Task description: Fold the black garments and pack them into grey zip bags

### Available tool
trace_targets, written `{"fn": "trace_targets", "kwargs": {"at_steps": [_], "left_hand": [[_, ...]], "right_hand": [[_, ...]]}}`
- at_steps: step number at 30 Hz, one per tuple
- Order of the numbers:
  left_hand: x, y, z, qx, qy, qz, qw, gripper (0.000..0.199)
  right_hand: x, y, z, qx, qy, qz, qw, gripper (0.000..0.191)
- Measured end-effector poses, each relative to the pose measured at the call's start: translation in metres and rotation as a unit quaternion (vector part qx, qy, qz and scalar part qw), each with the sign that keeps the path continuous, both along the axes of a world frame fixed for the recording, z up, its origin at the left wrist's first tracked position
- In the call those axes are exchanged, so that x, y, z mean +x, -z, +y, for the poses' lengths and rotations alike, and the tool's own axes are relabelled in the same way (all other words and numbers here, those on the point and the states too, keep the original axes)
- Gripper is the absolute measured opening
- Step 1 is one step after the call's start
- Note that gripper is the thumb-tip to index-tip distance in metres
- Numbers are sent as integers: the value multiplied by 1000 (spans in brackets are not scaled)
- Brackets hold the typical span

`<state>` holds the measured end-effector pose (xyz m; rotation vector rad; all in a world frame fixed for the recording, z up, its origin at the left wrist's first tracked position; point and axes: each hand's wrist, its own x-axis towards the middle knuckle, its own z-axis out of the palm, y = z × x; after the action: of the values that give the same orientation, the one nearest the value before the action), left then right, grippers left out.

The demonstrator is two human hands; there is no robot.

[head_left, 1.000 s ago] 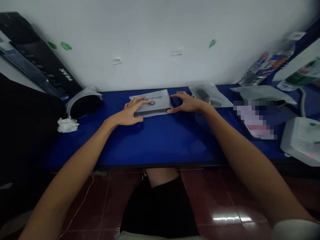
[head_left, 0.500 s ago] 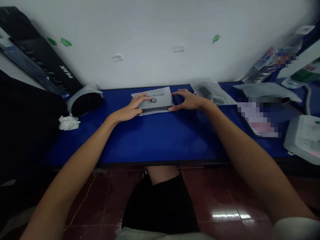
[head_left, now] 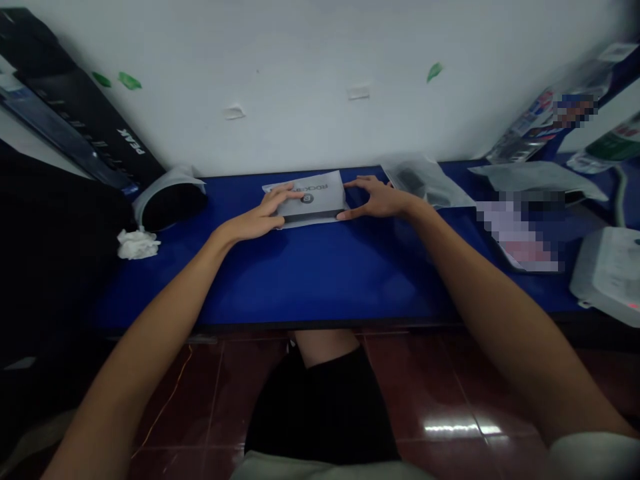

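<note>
Toward the back of the blue table (head_left: 320,280), near the wall (head_left: 300,67), lies a pale, dark-sided box (head_left: 327,190), some of its lettering covered by the person's left fingers. Its left end is mostly hidden too, and what looks like thin wrapping around it is hard to make out from where I stand. Blur hides the face of the flat slab (head_left: 525,250) on the right, one bottle (head_left: 607,143) and the white plug block (head_left: 610,273) run out of sight, and I can't read what sits inside the cloudy bag (head_left: 425,180).

The left hand (head_left: 257,217) is spread, forefinger laid across the box top, thumb down at its near side. The right hand (head_left: 375,199) is open in a wide arch, thumb at the near right corner, forefinger by the far one; how firmly either presses I can't tell.

Bare blue runs from the box to the table's front edge. Leftward there's room before the crumpled tissue (head_left: 138,245); rightward, the bag crowds the right hand.
</note>
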<state>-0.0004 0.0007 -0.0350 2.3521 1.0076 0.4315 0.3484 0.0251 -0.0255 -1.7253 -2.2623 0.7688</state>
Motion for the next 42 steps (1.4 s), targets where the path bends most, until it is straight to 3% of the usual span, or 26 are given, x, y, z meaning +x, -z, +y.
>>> {"fn": "trace_targets", "kwargs": {"at_steps": [17, 26, 31, 34, 36, 38, 42], "left_hand": [[1, -5, 4, -30, 37, -32, 998, 84], [0, -5, 6, -4, 54, -28, 998, 83], [0, -8, 1, -12, 16, -17, 1000, 72], [5, -11, -8, 4, -9, -18, 1000, 62], [9, -13, -14, 21, -19, -23, 999, 63], [13, -13, -18, 43, -29, -29, 998, 65], [16, -11, -18, 87, -43, -44, 994, 58]], "right_hand": [[2, 6, 6, 22, -12, -11, 1000, 116], [2, 5, 5, 16, -9, -12, 1000, 115], [5, 9, 7, 21, -11, 4, 1000, 116], [8, 11, 7, 75, -46, 69, 994, 128], [8, 11, 5, 143, -106, 125, 976, 132], [5, 10, 3, 197, -175, 164, 951, 124], [-8, 11, -1, 234, -247, 188, 921, 71]]}}
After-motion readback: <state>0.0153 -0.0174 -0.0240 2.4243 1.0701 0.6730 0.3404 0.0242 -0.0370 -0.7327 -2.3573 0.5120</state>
